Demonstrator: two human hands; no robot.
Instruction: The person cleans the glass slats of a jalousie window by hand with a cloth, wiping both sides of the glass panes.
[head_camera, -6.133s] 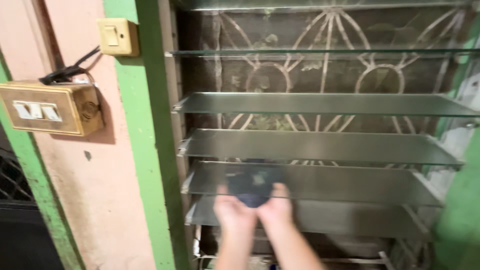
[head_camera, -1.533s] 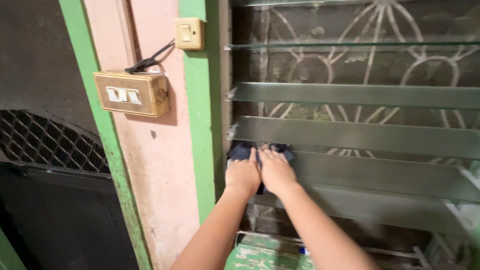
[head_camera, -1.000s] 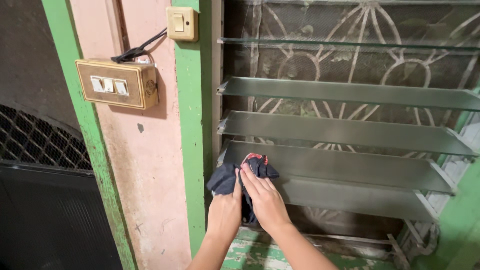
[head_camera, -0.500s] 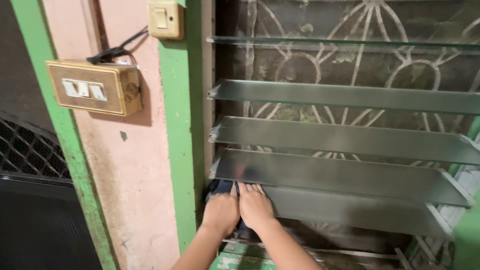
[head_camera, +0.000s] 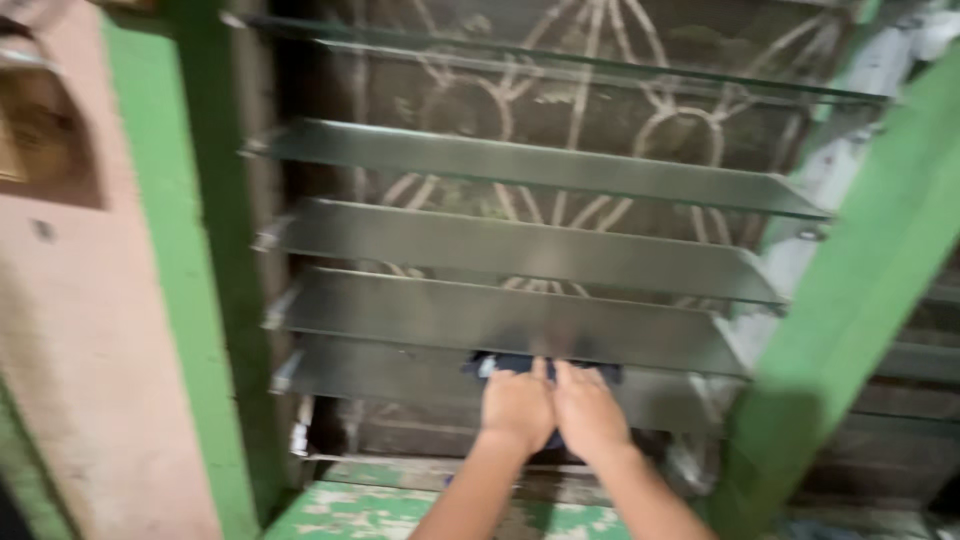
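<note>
1. Nearest me is the green sill (head_camera: 360, 510), its paint flaking.
2. My left hand (head_camera: 516, 408) and right hand (head_camera: 588, 412) lie side by side, touching, palms pressed flat on a dark cloth (head_camera: 545, 366).
3. The cloth sits on the lowest glass slat (head_camera: 400, 375).
4. Above are more slats (head_camera: 520, 250), a curled grille (head_camera: 590, 110) behind them.
5. Green frame (head_camera: 215, 300) and pink wall (head_camera: 90, 380) stand left.

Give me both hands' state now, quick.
Left hand: flat, fingers extended, pressing the dark cloth onto the lowest glass slat; no closed grip.
Right hand: the same, flat on the cloth beside it.
</note>
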